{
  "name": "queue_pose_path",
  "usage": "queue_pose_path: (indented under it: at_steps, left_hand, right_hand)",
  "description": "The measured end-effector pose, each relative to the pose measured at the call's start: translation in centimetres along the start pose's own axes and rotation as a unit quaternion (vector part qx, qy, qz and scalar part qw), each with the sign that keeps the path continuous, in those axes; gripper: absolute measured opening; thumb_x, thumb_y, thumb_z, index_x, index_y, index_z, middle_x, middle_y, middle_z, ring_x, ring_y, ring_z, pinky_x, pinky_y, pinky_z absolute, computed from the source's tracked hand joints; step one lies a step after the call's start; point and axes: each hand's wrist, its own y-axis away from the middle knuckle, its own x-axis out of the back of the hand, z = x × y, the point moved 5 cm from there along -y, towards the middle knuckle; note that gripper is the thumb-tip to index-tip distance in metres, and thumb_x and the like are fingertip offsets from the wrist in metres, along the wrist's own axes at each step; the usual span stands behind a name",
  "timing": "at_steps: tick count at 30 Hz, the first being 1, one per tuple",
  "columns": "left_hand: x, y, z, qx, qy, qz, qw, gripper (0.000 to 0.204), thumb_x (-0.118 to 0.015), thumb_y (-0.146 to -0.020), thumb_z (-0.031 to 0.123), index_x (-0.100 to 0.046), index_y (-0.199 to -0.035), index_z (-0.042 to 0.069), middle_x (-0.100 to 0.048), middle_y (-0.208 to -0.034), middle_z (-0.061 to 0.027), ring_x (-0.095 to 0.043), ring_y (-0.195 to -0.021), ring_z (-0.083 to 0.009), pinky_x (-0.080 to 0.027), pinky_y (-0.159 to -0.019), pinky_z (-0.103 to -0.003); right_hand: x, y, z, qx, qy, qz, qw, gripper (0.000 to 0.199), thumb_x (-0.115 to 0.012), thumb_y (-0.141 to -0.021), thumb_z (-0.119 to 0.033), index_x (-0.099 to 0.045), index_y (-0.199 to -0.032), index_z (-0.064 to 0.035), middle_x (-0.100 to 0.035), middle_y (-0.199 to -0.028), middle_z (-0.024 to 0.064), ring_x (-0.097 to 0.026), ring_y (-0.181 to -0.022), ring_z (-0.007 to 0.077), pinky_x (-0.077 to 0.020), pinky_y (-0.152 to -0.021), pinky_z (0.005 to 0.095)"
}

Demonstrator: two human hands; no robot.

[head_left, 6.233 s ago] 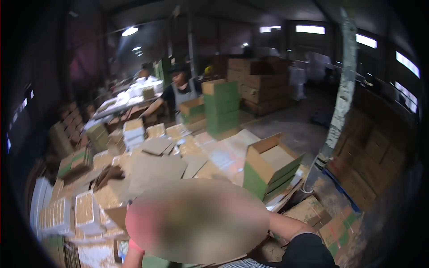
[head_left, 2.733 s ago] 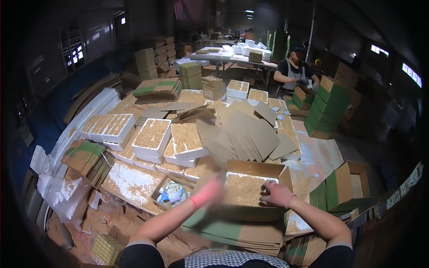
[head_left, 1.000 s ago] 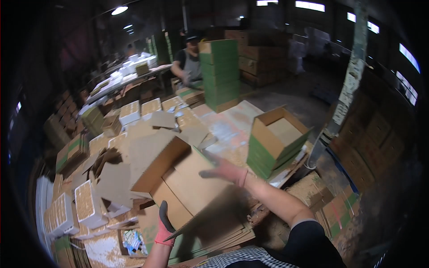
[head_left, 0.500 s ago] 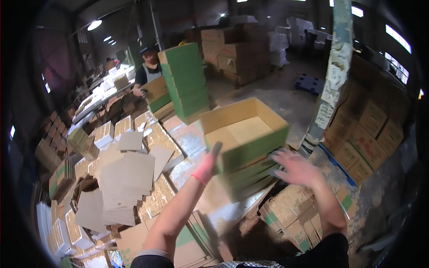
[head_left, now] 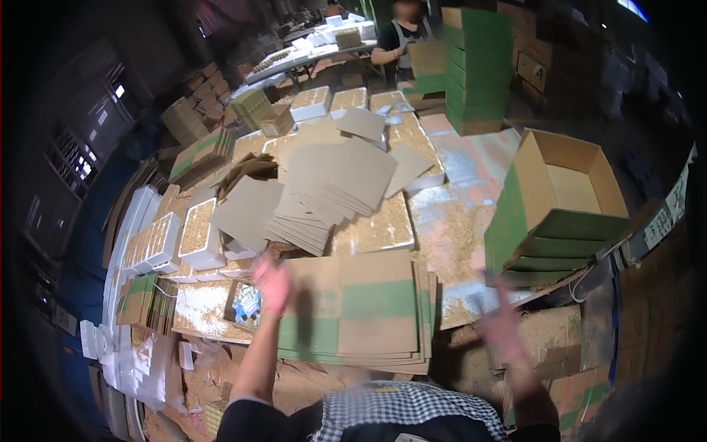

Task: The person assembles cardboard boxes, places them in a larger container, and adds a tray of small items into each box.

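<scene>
My left hand [head_left: 272,287], in a pinkish glove, hovers by the left end of a pile of flattened brown-and-green cartons [head_left: 375,309]; it looks open and holds nothing. Blurred by motion, my right hand [head_left: 504,324] has its fingers apart and is empty, between that pile and a stack of nested open cartons [head_left: 571,239]. The top carton of this stack opens upward, with a bare inside. Just left of my left hand lies a small box of blue and white packets [head_left: 247,303].
Loose cardboard sheets [head_left: 342,173] are fanned over sawdust-topped white foam boxes [head_left: 200,236]. More folded cartons [head_left: 147,302] stand at the left. A tall green carton stack [head_left: 479,70] rises at the back, beside a co-worker [head_left: 405,37] holding a carton.
Both hands have let go of the nested cartons and drawn apart. My view has swung left, so the carton stack now sits farther right. My left hand is over by the flattened cartons.
</scene>
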Motion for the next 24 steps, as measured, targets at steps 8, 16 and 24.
queue_pose_path:
  at_steps: [8,16,24]
  left_hand:
    - [1.0,9.2,-19.2,0.254,0.313,-0.036,0.914,0.051,-0.051,-0.095,0.034,-0.051,-0.128,-0.003,-0.060,-0.122,-0.0226,-0.055,-0.117,-0.0378,-0.042,-0.099,-0.041]
    - [16.8,4.5,4.1,-0.336,0.058,0.083,0.936,0.059,-0.071,-0.080,0.024,-0.048,-0.130,0.005,-0.044,-0.133,-0.0206,-0.037,-0.130,-0.0401,-0.027,-0.111,-0.054]
    - [14.0,6.0,7.4,-0.410,0.018,0.059,0.910,0.043,-0.045,-0.090,0.015,-0.051,-0.132,0.010,-0.047,-0.135,-0.0223,-0.043,-0.128,-0.0394,-0.022,-0.114,-0.054]
  right_hand:
    - [-20.5,-0.5,7.3,-0.021,-0.011,-0.037,0.999,0.079,-0.065,-0.088,-0.034,-0.027,-0.144,0.0071,-0.045,-0.136,0.0310,-0.046,-0.127,0.0400,-0.0358,-0.108,0.0414]
    - [-12.2,-5.3,-3.0,0.092,0.071,-0.139,0.983,0.042,-0.066,-0.079,-0.002,-0.056,-0.119,0.0030,-0.066,-0.107,0.0153,-0.063,-0.102,0.0278,-0.0478,-0.091,0.0373]
    - [-14.0,-7.0,-16.5,0.430,0.301,-0.142,0.839,0.056,-0.065,-0.086,-0.029,-0.049,-0.133,-0.0029,-0.052,-0.132,0.0215,-0.045,-0.129,0.0368,-0.0263,-0.112,0.0516]
